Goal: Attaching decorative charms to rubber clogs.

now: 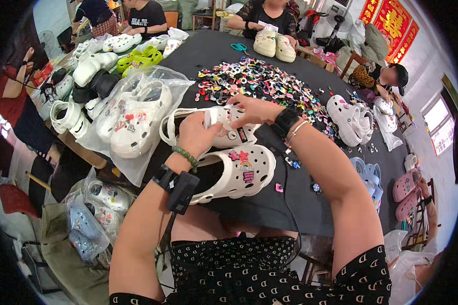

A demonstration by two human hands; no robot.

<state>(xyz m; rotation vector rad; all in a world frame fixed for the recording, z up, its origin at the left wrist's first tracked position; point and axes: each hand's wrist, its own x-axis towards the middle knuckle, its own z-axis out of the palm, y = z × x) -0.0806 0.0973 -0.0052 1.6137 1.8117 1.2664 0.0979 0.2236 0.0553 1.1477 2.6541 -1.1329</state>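
Observation:
A white foam clog (223,133) with several charms on its upper lies on its side in front of me. My left hand (197,133) is closed around its opening, the thumb on top and the fingers hidden inside. The fingers of my right hand (252,111) are bent together at the upper's far side; anything small between them is hidden. Nearer to me, a second white clog (259,175) stands on the table, its toe to the right. It carries star, rainbow and purple charms, and neither hand holds it.
Loose colourful charms (262,81) form a wide heap beyond my hands on the dark table (188,68). Bagged white clogs (142,119) lie left, beside green clogs (140,60). White clogs (348,119) and blue clogs (367,178) stand right. Several people sit around the table. A black cable (286,195) hangs nearby.

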